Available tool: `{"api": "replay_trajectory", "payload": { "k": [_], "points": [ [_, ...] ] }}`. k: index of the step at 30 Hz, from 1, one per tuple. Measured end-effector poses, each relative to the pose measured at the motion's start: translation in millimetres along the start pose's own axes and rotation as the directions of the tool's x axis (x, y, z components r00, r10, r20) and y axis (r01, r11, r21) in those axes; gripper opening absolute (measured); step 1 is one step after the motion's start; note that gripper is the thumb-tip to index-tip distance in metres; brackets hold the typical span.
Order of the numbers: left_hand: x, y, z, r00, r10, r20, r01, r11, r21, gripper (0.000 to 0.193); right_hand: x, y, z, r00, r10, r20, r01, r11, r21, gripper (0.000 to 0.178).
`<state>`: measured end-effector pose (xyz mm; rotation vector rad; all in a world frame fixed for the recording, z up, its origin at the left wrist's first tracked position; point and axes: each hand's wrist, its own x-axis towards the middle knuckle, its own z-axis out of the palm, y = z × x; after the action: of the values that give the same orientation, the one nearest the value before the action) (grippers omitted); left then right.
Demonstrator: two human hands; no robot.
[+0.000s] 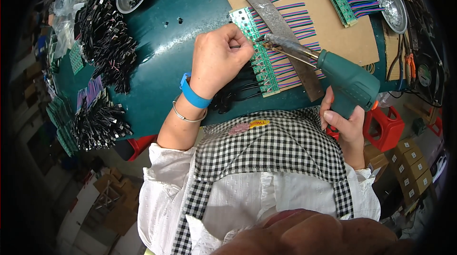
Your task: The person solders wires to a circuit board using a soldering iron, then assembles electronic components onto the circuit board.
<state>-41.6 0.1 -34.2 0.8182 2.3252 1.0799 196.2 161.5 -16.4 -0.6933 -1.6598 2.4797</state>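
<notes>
Left hand (219, 52): fingertips pinched closed on a thin black wire (234, 46), just left of the tool tip. Right hand (346, 121): wrapped around the handle of a green soldering gun (350, 81) (some fingers hidden behind the grip). Hands well apart, only the gun's nose bridging toward the left fingertips; can't tell if the tip touches metal.

Looks like joining wire to pad. To do it well: keep the pinch steady, wire end flat on its pad, tip on the joint briefly, skin clear of the hot end, no bridging onto neighbouring pads.

Green circuit board panel (271, 81) lies under the work, coloured wires (299, 18) running off its right side, metal bar (275, 24) lying slantwise across them. Cardboard sheet (352, 45) beneath. Farther out: bowl of small black parts at far left (123, 2), heaped black cables (104, 31) left, another metal bowl (400, 22) far right.
</notes>
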Motion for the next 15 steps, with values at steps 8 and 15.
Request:
{"api": "replay_trajectory", "payload": {
  "k": [8, 15],
  "points": [
    [0.5, -1.8, 0.1, 0.999, 0.041, -0.015, -0.040, 0.999, 0.024, 0.013, 7.8, -9.5, -3.2, 0.997, -0.071, -0.032, 0.073, 0.995, 0.061, 0.053],
    [0.0, -2.0, -0.7, 1.000, 0.030, -0.008, -0.030, 0.999, 0.040, 0.014, 2.8, -4.7, -8.3, 0.997, -0.071, -0.035, 0.072, 0.997, 0.028, 0.057]
  ]
}}
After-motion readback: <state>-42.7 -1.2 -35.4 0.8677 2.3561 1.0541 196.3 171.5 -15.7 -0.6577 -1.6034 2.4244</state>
